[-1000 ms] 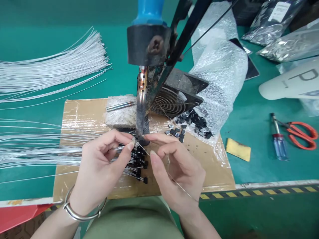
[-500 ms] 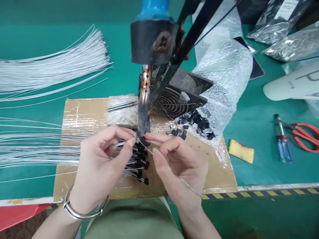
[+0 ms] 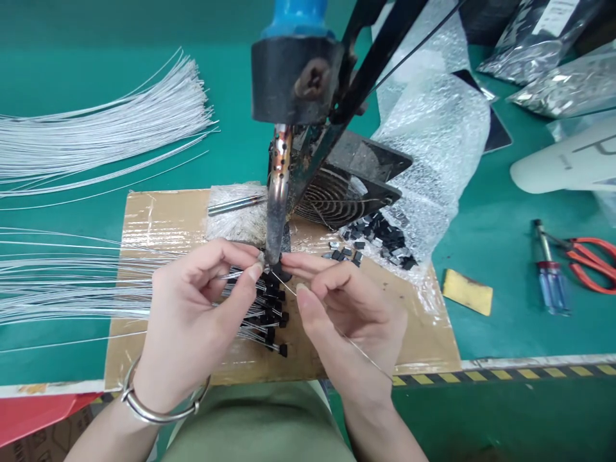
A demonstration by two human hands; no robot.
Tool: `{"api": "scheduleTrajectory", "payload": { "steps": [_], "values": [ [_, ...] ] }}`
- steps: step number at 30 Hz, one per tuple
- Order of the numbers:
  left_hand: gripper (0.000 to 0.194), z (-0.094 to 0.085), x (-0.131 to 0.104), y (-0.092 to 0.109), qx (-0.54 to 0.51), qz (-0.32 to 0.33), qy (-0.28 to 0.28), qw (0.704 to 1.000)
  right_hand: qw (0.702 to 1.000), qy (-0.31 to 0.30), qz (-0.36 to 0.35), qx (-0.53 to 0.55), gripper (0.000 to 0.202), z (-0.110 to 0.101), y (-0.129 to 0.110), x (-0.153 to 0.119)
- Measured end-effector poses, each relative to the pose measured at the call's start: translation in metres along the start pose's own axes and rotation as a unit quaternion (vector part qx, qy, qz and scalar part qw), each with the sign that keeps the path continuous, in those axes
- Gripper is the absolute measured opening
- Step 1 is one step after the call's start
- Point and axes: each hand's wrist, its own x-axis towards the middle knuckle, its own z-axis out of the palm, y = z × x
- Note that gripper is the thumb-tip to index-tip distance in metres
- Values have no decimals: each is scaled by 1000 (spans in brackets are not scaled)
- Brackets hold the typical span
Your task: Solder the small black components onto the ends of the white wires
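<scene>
A soldering iron (image 3: pixel 279 192) is mounted pointing down, its dark tip between my two hands. My left hand (image 3: pixel 206 308) pinches a thin wire with thumb and forefinger just left of the tip; fingers hide most of the piece. My right hand (image 3: pixel 351 314) is closed on a thin strand of solder wire (image 3: pixel 283 282) that runs from the tip across the palm to the wrist. Under the left hand lie several white wires with black connectors (image 3: pixel 274 321) on their ends. Whatever touches the tip is too small to make out.
A cardboard sheet (image 3: pixel 414 333) covers the bench. Behind the iron stands a fan (image 3: pixel 332 196); loose small black parts (image 3: pixel 380 237) lie beside bubble wrap (image 3: pixel 428 147). White wires (image 3: pixel 106 135) are bundled at left. A yellow sponge (image 3: pixel 468 292), screwdriver (image 3: pixel 551 276) and red-handled pliers (image 3: pixel 594 263) are at right.
Both hands stay almost in place at the iron's tip. My right hand has shifted very slightly to the right, still with the solder wire.
</scene>
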Motion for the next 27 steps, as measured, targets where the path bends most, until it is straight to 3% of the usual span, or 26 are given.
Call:
{"api": "scheduleTrajectory", "payload": {
  "steps": [27],
  "values": [
    [8, 1, -5, 0, 18, 10, 14, 1000, 1000, 11, -13, -13, 19, 1, 2, 0]
  ]
}}
